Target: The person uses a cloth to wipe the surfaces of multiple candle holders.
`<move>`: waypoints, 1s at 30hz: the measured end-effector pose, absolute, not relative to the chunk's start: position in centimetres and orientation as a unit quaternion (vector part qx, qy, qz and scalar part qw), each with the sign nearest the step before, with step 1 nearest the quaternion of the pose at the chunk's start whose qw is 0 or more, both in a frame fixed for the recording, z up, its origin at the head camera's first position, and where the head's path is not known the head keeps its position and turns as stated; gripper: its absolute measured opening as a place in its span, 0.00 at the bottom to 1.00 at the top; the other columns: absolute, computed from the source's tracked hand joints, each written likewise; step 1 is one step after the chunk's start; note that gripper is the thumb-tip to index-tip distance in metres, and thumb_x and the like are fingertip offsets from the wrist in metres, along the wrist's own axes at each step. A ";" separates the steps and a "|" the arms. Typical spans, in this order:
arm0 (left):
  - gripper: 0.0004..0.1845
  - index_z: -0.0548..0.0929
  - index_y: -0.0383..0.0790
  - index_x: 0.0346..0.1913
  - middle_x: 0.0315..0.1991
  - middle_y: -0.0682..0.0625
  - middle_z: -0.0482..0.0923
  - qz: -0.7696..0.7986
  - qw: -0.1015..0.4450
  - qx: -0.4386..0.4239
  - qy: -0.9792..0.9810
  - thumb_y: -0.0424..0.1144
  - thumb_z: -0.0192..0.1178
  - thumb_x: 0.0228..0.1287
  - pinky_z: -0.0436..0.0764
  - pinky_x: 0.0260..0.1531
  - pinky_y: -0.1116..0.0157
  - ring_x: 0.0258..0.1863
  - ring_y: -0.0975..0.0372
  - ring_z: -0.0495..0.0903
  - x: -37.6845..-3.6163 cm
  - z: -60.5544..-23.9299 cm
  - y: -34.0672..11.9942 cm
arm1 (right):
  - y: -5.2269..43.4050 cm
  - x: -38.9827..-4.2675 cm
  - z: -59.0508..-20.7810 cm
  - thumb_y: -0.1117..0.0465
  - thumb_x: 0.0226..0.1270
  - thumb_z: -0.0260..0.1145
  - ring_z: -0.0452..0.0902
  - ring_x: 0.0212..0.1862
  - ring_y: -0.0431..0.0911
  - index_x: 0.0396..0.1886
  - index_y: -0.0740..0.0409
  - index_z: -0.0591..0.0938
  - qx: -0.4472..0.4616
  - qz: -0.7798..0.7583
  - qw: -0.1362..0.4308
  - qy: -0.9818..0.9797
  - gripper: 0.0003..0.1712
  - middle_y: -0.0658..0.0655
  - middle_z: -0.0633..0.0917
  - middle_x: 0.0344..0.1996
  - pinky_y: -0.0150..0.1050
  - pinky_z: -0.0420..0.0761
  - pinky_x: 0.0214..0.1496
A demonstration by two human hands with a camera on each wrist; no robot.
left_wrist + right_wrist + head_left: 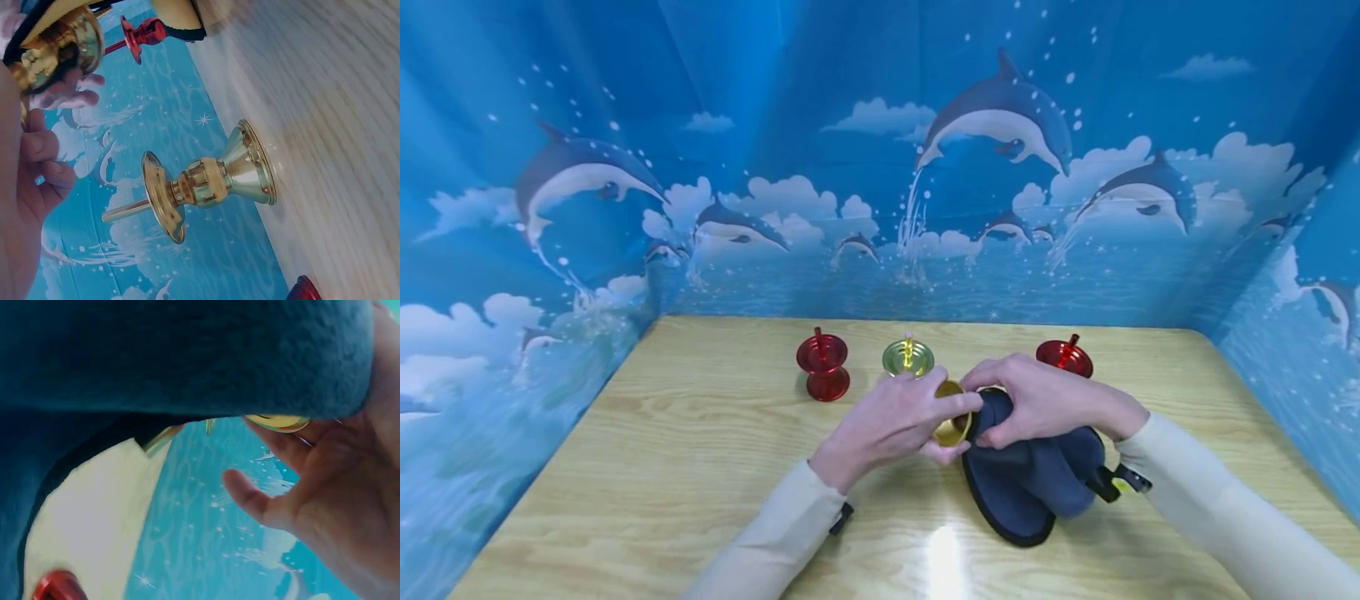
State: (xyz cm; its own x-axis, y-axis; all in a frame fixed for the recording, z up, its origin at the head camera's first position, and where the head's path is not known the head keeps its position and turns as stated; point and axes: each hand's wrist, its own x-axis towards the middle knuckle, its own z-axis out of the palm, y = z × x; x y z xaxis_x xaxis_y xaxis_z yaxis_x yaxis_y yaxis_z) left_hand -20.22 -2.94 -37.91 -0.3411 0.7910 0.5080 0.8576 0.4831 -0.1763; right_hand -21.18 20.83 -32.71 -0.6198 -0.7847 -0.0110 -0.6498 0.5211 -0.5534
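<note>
My left hand grips a gold candlestick, its hollow round end facing the head camera. Part of its shiny gold body shows in the left wrist view, wrapped by cloth. A dark blue polishing mitt with black edging and a tan underside is bunched around the candlestick's far end. My right hand holds the mitt there, close beside my left fingers. In the right wrist view the mitt's blue fabric hides most of the candlestick.
Behind my hands stands another gold candlestick with a spike on its dish. A red candlestick is to its left, and a second red one stands behind my right hand. A dolphin-print curtain surrounds the wooden table.
</note>
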 end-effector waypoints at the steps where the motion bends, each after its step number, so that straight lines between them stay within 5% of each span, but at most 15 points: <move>1: 0.23 0.72 0.60 0.57 0.34 0.51 0.74 -0.054 0.281 -0.508 -0.812 0.64 0.61 0.66 0.69 0.19 0.72 0.20 0.64 0.64 -20.2 -37.9 -2.9 | 20.9 -21.3 -32.7 0.49 0.60 0.77 0.81 0.43 0.36 0.49 0.41 0.86 -0.416 -0.266 0.150 0.857 0.17 0.43 0.87 0.47 0.34 0.82 0.44; 6: 0.22 0.68 0.60 0.53 0.32 0.52 0.72 -0.010 0.325 -0.532 -0.782 0.66 0.57 0.66 0.68 0.22 0.71 0.24 0.64 0.64 -20.1 -38.1 -2.6 | 21.1 -21.9 -32.8 0.51 0.60 0.77 0.77 0.30 0.35 0.38 0.40 0.87 -0.424 -0.303 0.240 0.819 0.09 0.42 0.85 0.33 0.30 0.76 0.32; 12: 0.21 0.68 0.60 0.53 0.32 0.52 0.73 -0.015 0.322 -0.538 -0.779 0.62 0.60 0.66 0.69 0.25 0.71 0.26 0.64 0.66 -20.1 -38.5 -2.5 | 21.1 -22.0 -33.3 0.53 0.61 0.77 0.75 0.26 0.35 0.38 0.43 0.88 -0.423 -0.325 0.254 0.807 0.07 0.43 0.84 0.30 0.29 0.73 0.27; 16: 0.22 0.73 0.60 0.56 0.36 0.51 0.76 -0.041 0.285 -0.516 -0.807 0.64 0.62 0.65 0.75 0.30 0.68 0.27 0.64 0.70 -20.1 -38.4 -2.8 | 20.9 -21.1 -33.4 0.51 0.60 0.77 0.80 0.34 0.37 0.44 0.40 0.88 -0.400 -0.309 0.183 0.843 0.12 0.44 0.87 0.40 0.31 0.78 0.31; 20: 0.24 0.75 0.58 0.61 0.41 0.50 0.79 -0.098 0.246 -0.481 -0.836 0.61 0.63 0.67 0.80 0.31 0.66 0.30 0.64 0.76 -20.0 -38.5 -2.9 | 20.4 -20.1 -33.8 0.55 0.59 0.77 0.80 0.42 0.36 0.47 0.43 0.88 -0.402 -0.277 0.054 0.871 0.15 0.43 0.87 0.43 0.34 0.79 0.39; 26: 0.27 0.69 0.52 0.67 0.38 0.50 0.78 -0.190 0.207 -0.427 -0.860 0.55 0.59 0.71 0.71 0.23 0.72 0.24 0.65 0.71 -19.7 -38.6 -2.7 | 19.5 -19.0 -34.4 0.56 0.53 0.79 0.83 0.48 0.42 0.48 0.53 0.88 -0.382 -0.212 -0.107 0.893 0.21 0.46 0.88 0.42 0.57 0.77 0.56; 30: 0.27 0.66 0.48 0.67 0.44 0.51 0.81 -0.247 0.161 -0.387 -0.874 0.56 0.54 0.73 0.67 0.23 0.73 0.24 0.65 0.70 -19.4 -38.5 -2.4 | 19.1 -18.6 -34.4 0.54 0.51 0.81 0.83 0.52 0.47 0.52 0.58 0.88 -0.360 -0.187 -0.151 0.901 0.27 0.51 0.90 0.44 0.61 0.76 0.56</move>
